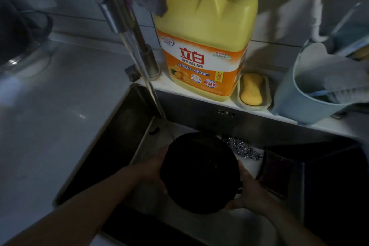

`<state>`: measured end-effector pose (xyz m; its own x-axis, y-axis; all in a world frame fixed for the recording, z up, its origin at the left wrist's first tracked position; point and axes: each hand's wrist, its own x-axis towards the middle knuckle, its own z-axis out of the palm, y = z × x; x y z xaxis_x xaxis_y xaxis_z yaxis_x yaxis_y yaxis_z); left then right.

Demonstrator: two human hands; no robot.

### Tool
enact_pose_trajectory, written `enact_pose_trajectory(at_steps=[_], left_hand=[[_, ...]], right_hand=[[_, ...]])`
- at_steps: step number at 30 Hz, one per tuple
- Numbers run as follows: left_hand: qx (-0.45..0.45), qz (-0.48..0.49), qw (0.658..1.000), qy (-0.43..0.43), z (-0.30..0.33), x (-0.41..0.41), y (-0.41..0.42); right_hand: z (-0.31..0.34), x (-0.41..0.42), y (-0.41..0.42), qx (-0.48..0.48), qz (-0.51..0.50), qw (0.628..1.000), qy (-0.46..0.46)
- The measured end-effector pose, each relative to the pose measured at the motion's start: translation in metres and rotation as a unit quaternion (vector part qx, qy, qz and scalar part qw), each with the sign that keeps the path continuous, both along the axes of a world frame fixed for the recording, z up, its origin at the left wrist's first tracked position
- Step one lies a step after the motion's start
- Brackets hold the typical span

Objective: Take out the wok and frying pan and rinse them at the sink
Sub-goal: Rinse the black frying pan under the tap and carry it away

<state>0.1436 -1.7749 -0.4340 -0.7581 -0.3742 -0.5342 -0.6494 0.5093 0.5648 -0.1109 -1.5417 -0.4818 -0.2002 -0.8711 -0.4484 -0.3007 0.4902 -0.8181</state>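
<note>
rinse step under way: tilt the dark pan, held low in the sink under the faucet stream, left hand and right hand fingers clamped on opposite rims, rotate slowly so water sweeps the whole surface.

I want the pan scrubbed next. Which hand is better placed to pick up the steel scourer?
Probably the right hand: it holds the pan's right edge, and the steel scourer lies just beyond it. The left hand is across the pan, under the water stream.
</note>
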Motion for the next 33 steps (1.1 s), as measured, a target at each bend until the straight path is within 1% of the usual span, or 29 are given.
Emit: enact_pose_trajectory(at_steps=[3,5,10,13,16,17,20,23,24,27,29,31,33], left_hand=[[-0.011,-0.047,0.998,-0.048,0.024,-0.010,-0.013],[-0.011,-0.057,0.996,-0.069,0.039,-0.011,-0.017],[0.000,-0.030,0.998,-0.048,0.067,-0.007,-0.007],[0.019,-0.011,0.999,-0.043,0.079,-0.006,0.001],[0.036,-0.015,0.999,-0.032,0.103,-0.011,0.003],[0.045,-0.021,0.998,-0.034,0.113,-0.013,0.003],[0.037,-0.048,0.996,-0.062,0.144,-0.015,-0.002],[0.007,-0.057,0.995,-0.077,0.171,-0.012,-0.007],[-0.014,-0.060,0.995,-0.078,0.179,-0.010,-0.008],[-0.075,-0.051,0.994,-0.067,0.195,0.004,-0.005],[-0.109,-0.039,0.992,-0.041,0.195,0.016,0.000],[-0.125,-0.011,0.992,-0.004,0.190,0.025,0.005],[-0.115,0.031,0.992,0.036,0.183,0.030,0.011]], right_hand=[[0.019,0.006,0.006,0.013,-0.024,0.998,-0.049],[0.031,0.008,0.010,0.028,-0.043,0.997,-0.063],[0.062,0.006,0.020,0.039,-0.076,0.995,-0.059],[0.082,0.002,0.025,0.013,-0.064,0.997,-0.044],[0.101,0.000,0.030,-0.002,-0.053,0.998,-0.033],[0.107,0.001,0.032,-0.001,-0.054,0.998,-0.042],[0.125,0.007,0.032,-0.009,-0.056,0.995,-0.081],[0.138,0.019,0.029,-0.020,-0.072,0.990,-0.122],[0.142,0.025,0.027,-0.025,-0.073,0.990,-0.122],[0.146,0.041,0.025,-0.058,-0.092,0.990,-0.092],[0.155,0.047,0.020,-0.079,-0.095,0.990,-0.075],[0.164,0.045,0.014,-0.099,-0.086,0.991,-0.036],[0.175,0.036,0.011,-0.131,-0.058,0.989,0.030]])
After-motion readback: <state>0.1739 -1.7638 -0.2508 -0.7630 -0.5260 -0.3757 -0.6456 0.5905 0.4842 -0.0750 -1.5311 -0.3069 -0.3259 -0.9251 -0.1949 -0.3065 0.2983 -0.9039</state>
